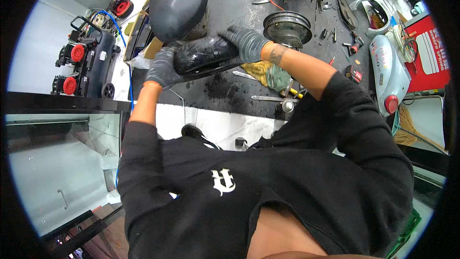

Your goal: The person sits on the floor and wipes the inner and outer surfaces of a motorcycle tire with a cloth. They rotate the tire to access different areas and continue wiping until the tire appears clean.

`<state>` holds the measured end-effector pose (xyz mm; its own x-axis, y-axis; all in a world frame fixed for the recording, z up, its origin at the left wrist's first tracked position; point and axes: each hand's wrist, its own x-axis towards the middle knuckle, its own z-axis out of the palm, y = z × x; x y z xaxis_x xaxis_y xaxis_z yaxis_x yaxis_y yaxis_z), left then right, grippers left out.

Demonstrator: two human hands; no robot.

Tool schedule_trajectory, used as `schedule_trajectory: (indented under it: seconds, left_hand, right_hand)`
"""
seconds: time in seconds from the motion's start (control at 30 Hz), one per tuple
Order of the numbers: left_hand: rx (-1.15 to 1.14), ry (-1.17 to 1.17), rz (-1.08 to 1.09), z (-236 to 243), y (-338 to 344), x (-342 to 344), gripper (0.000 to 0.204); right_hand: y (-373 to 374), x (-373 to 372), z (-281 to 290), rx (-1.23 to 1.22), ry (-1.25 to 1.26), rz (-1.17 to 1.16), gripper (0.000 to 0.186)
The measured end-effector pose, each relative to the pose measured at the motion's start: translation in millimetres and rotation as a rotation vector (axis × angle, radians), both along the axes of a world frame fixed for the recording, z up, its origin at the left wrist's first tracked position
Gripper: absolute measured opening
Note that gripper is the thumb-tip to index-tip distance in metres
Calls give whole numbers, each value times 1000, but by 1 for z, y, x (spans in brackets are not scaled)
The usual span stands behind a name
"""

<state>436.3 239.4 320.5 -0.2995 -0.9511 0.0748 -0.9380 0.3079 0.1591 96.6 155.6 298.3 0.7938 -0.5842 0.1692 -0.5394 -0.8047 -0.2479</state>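
Note:
Between my two hands is a black tyre [205,53], its curved outer face wet or glossy. My left hand [164,67], in a dark grey striped glove, is closed on the tyre's left end. Over its right end bends my right hand [247,43], gloved the same way; part of the fingers is hidden. A bare metal wheel rim [287,28] lies on the dark mat just right of my right hand. Below that hand are a yellow and green rag [275,76] and a flat metal bar [273,99].
A black scooter seat [179,5] stands beyond my left hand. An air compressor [91,57] with a blue hose is at left. On the right are a pale blue scooter panel [389,74], a red box [426,50] and scattered tools around a red-and-black power tool [355,45].

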Motion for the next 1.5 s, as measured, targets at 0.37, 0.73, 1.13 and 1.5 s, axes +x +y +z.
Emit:
schedule_trajectory:
  seconds: [0.37, 0.73, 1.13, 1.5]
  left_hand:
    - [-303, 495, 7, 130, 50, 24, 82]
    - [249, 543, -27, 78, 64, -50, 116]
    - [118, 123, -75, 19, 45, -59, 100]
    - [-416, 307, -201, 129, 95, -40, 98]
  right_hand:
    - [17, -50, 147, -99, -657, 223, 92]
    - [58, -29, 79, 189, -92, -76, 104]
    - [55, -9, 25, 261, -34, -15, 97]
    - [62, -53, 141, -97, -508, 434, 97]
